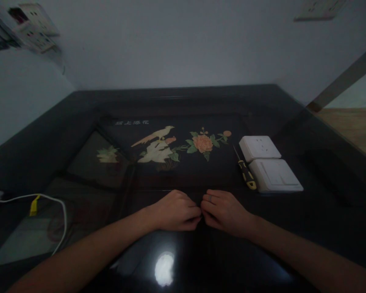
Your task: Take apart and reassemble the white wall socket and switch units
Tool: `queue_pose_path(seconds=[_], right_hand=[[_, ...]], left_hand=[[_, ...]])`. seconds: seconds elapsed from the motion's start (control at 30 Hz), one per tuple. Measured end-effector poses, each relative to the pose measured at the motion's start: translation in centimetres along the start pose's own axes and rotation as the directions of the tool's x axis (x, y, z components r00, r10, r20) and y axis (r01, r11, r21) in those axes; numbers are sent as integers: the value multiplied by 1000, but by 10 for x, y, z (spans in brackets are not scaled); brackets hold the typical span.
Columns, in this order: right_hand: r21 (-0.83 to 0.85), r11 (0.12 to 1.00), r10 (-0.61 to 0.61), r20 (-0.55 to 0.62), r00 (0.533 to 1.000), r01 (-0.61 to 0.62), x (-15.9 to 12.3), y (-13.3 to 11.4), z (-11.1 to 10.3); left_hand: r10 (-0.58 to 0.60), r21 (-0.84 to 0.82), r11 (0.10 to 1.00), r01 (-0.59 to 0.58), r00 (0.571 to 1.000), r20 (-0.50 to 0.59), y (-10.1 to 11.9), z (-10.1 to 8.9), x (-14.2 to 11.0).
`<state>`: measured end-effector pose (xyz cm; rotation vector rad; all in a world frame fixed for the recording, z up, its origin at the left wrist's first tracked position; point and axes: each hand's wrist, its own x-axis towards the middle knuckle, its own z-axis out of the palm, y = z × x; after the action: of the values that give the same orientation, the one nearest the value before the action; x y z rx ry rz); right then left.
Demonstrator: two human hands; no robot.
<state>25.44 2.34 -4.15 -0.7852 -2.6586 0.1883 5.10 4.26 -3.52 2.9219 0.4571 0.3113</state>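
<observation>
Both fists rest on the dark glossy table (183, 105), with their knuckles meeting or almost meeting. My left hand (180, 211) is closed, fingers curled under, and no object shows in it. Likewise closed, my right hand (225, 211) wears a ring and shows nothing held. Just beyond the right hand lies a screwdriver (245, 173) with a black and yellow handle, its shaft pointing away from me. Beside it on the right are a white wall socket (260, 147) and, nearer me, a white wall switch (276, 175), both lying face up.
A bird-and-flower picture (203, 143) decorates the tabletop. On the left, a white cable (64, 211) with a yellow tag (34, 206) curves across the table. Sockets (36, 38) are on the wall at upper left, and another socket plate (319, 9) is at upper right.
</observation>
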Motion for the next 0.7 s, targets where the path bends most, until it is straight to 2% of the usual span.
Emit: queue_pose_path(seconds=[0.7], right_hand=[[8,1000,-2,-17,1000,2,0,1,2]], left_hand=[[-2,3,1000,2,1000,27,-2,1,0]])
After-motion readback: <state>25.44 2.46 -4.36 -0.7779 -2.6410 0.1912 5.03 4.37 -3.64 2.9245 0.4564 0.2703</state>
